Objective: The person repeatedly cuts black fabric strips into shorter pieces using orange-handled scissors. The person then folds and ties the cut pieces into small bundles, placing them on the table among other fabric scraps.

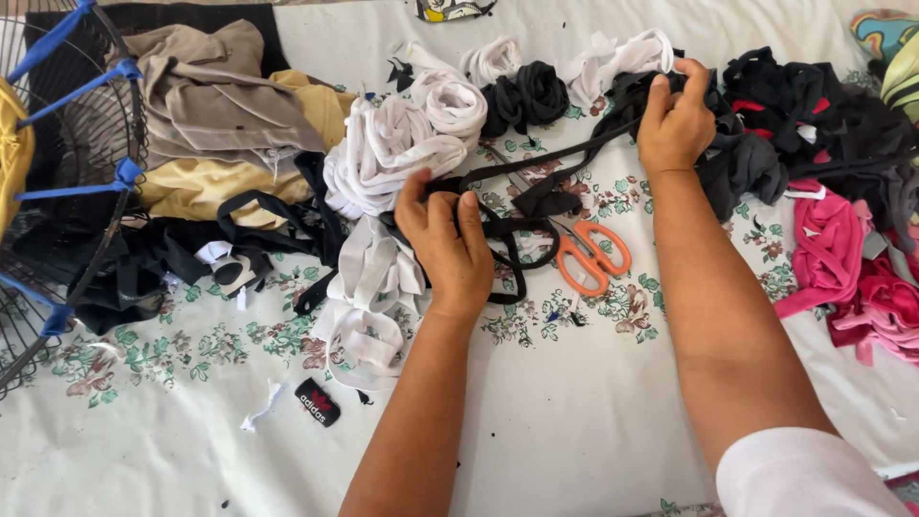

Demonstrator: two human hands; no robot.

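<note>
Two hands draw a black strip taut over the surface: left hand clenched on one end, right hand pinching the other. Winding it evenly looks next, beside orange scissors.

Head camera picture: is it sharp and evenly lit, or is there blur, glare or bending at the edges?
Head view: soft, even daylight with only faint shadows under the left hand and right hand; the white cloth is bright but not glaring; the black strip and orange scissors look sharp; the wire fan guard curves at the left edge, so any bending is hard to judge.
</note>
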